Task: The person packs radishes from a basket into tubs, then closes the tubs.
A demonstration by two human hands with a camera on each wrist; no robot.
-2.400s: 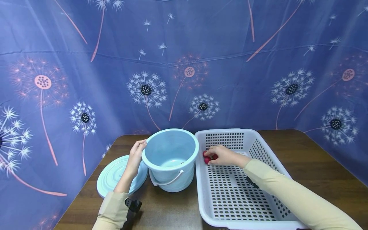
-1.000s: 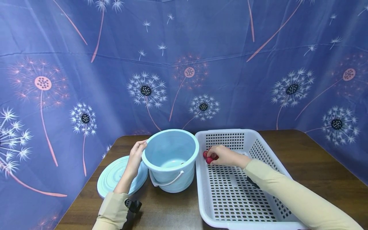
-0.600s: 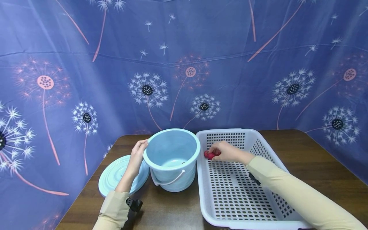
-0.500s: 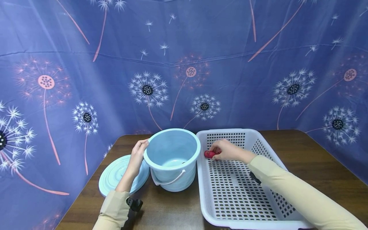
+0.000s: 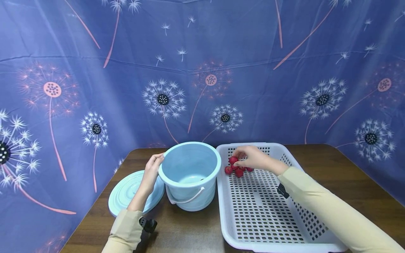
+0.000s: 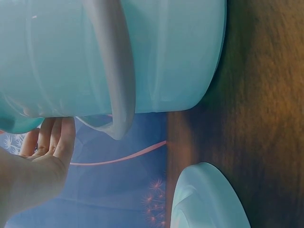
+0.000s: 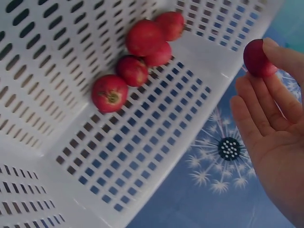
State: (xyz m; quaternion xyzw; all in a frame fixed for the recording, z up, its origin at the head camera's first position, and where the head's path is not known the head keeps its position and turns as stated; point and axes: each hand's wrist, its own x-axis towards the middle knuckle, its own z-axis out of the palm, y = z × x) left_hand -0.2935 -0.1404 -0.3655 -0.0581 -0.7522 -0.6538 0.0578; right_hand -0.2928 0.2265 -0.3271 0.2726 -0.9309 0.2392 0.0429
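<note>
My right hand (image 5: 253, 157) pinches a red radish (image 7: 259, 58) between thumb and fingertips, raised above the other radishes (image 5: 239, 173) in the far left part of the white perforated basket (image 5: 222, 218). In the right wrist view those radishes lie in a cluster along the basket wall, one with its trimmed top showing. My left hand (image 5: 150, 173) rests against the left side of the light blue bucket (image 5: 193, 196), fingertips right at the rim. The left wrist view has its fingers (image 6: 66, 137) fairly straight against the bucket wall. Most of the bucket's floor is hidden.
Left of the bucket lies its round blue lid (image 5: 124, 193). The bucket's pale handle (image 5: 186, 201) hangs down in front. All stand on a brown wooden table (image 5: 186, 232), with a blue dandelion-print cloth (image 5: 265, 105) behind.
My right hand has risen from the radish cluster with one radish in its fingers, uncovering several others. The left hand stays at the bucket rim.
</note>
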